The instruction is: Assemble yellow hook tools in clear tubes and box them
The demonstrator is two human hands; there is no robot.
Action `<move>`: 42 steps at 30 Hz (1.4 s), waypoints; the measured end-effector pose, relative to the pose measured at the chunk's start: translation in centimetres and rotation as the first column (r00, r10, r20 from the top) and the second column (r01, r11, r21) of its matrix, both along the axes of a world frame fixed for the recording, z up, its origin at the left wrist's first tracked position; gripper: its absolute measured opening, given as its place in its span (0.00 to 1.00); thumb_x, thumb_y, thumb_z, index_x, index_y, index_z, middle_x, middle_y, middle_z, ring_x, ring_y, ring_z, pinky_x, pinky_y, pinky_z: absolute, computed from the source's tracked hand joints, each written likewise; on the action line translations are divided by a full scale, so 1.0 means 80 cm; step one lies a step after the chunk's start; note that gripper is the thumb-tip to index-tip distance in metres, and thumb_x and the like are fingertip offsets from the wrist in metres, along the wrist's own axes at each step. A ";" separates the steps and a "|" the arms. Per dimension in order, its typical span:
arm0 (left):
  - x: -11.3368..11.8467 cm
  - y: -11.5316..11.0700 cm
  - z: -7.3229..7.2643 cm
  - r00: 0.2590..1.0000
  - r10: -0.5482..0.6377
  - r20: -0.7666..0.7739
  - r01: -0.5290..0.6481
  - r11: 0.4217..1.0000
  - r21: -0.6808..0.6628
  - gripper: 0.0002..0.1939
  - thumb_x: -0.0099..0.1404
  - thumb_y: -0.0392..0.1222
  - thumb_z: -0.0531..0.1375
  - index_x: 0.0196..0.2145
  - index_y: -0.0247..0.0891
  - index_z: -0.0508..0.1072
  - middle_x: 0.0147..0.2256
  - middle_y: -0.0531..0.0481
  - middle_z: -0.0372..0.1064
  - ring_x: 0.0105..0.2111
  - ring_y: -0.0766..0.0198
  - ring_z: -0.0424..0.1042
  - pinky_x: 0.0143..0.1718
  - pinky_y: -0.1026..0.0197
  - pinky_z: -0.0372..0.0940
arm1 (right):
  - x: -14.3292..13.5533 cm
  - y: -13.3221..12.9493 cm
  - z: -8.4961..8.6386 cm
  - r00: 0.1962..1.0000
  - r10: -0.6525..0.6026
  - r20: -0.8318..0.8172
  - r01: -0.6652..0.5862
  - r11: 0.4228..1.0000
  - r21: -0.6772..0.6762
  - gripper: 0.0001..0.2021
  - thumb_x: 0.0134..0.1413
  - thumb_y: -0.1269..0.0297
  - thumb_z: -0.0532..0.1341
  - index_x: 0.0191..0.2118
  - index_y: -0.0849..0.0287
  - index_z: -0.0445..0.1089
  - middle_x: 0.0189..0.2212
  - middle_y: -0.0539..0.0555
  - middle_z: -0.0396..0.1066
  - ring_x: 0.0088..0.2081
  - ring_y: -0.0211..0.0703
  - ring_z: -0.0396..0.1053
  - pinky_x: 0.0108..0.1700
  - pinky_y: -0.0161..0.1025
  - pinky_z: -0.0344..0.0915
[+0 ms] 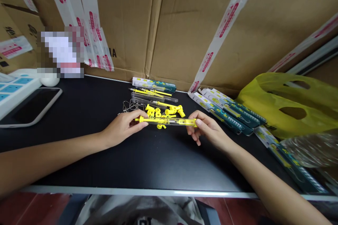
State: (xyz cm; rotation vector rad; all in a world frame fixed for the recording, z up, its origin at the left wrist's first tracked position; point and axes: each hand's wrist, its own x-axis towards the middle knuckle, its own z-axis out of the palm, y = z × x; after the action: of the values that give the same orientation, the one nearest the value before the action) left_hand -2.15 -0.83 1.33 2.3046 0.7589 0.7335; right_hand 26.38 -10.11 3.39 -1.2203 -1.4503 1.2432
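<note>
Clear tube [173,122] with yellow ends, held roughly level between both hands above the black table [148,161].
From my remote seat I see the left hand [133,123] pinching one end, the right hand [206,126] pinching the other. Risk, my judgement: uneven pull or a slackened pinch could free an end, spilling the inner parts [182,122] among loose yellow pieces [168,111] near the bent wires [132,106].

We note muted indoor light. Glare streaks the table's front edge [200,193]; faint sheen on the black tabletop [153,168]. Clear tube [170,121] fairly sharp; outer margins stretched, softer. Pixelated patch [61,52] upper left.
</note>
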 end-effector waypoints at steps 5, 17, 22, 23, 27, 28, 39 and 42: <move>0.000 0.001 0.001 1.000 -0.001 0.005 0.001 1.000 -0.027 0.14 0.66 0.49 0.52 0.41 0.38 0.68 0.27 0.56 0.65 0.24 0.69 0.61 0.25 0.67 0.55 | 0.003 0.003 -0.004 0.999 0.017 -0.044 -0.019 0.999 -0.031 0.15 0.57 0.52 0.57 0.44 0.56 0.58 0.25 0.48 0.68 0.20 0.34 0.65 0.16 0.30 0.65; 0.005 0.015 -0.012 0.930 0.064 0.362 0.081 0.925 -0.372 0.11 0.68 0.48 0.50 0.40 0.38 0.63 0.24 0.58 0.56 0.19 0.74 0.52 0.19 0.70 0.50 | 0.009 0.024 -0.006 0.594 -0.298 0.747 -0.103 0.893 0.438 0.08 0.57 0.61 0.56 0.40 0.58 0.67 0.33 0.54 0.71 0.31 0.42 0.68 0.30 0.37 0.66; 0.002 0.013 -0.012 0.937 0.045 0.348 0.065 0.952 -0.300 0.11 0.68 0.48 0.51 0.40 0.38 0.64 0.24 0.57 0.57 0.21 0.73 0.54 0.21 0.70 0.53 | -0.013 0.034 0.002 0.328 -0.354 0.876 -0.317 0.832 0.455 0.08 0.56 0.62 0.58 0.41 0.57 0.68 0.42 0.57 0.71 0.40 0.48 0.71 0.37 0.40 0.69; 0.002 0.014 -0.012 0.936 0.049 0.347 0.061 0.953 -0.298 0.11 0.68 0.48 0.50 0.40 0.38 0.64 0.24 0.57 0.57 0.21 0.73 0.54 0.21 0.70 0.53 | -0.020 0.035 0.004 0.320 -0.337 0.886 -0.355 0.824 0.441 0.09 0.56 0.61 0.59 0.42 0.57 0.68 0.42 0.57 0.71 0.41 0.48 0.71 0.38 0.40 0.69; 0.003 0.014 -0.012 0.932 0.062 0.356 0.049 0.954 -0.296 0.11 0.68 0.48 0.50 0.40 0.38 0.64 0.24 0.57 0.58 0.20 0.73 0.54 0.21 0.70 0.52 | -0.052 0.039 0.005 0.234 -0.242 0.942 -0.543 0.771 0.333 0.11 0.60 0.61 0.55 0.46 0.57 0.67 0.41 0.58 0.70 0.43 0.48 0.70 0.41 0.41 0.69; 0.003 0.014 -0.013 0.932 0.063 0.358 0.048 0.955 -0.292 0.11 0.68 0.49 0.50 0.40 0.38 0.64 0.24 0.57 0.58 0.20 0.73 0.54 0.21 0.70 0.52 | -0.058 0.040 0.004 0.210 -0.246 0.946 -0.558 0.765 0.323 0.11 0.60 0.62 0.54 0.45 0.57 0.68 0.40 0.58 0.70 0.43 0.48 0.69 0.41 0.41 0.69; 0.002 0.014 -0.013 0.934 0.053 0.354 0.052 0.959 -0.280 0.12 0.68 0.49 0.50 0.40 0.38 0.64 0.24 0.58 0.57 0.20 0.73 0.53 0.20 0.69 0.51 | -0.051 0.032 0.005 0.559 -0.090 0.824 -0.400 0.842 0.363 0.05 0.56 0.63 0.60 0.37 0.58 0.69 0.31 0.52 0.69 0.32 0.39 0.67 0.34 0.35 0.65; 0.001 0.013 -0.013 0.936 0.037 0.350 0.074 0.951 -0.299 0.12 0.68 0.49 0.50 0.40 0.38 0.63 0.24 0.57 0.56 0.21 0.72 0.52 0.20 0.69 0.50 | -0.024 0.020 0.009 0.802 -0.110 0.587 -0.134 0.925 0.356 0.07 0.53 0.61 0.62 0.35 0.58 0.68 0.26 0.50 0.67 0.24 0.34 0.62 0.24 0.32 0.60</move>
State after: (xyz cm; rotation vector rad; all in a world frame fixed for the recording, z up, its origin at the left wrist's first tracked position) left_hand -2.04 0.22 0.28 1.8301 0.6319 0.9173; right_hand 24.45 -8.52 4.08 -1.3874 -2.0449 0.5264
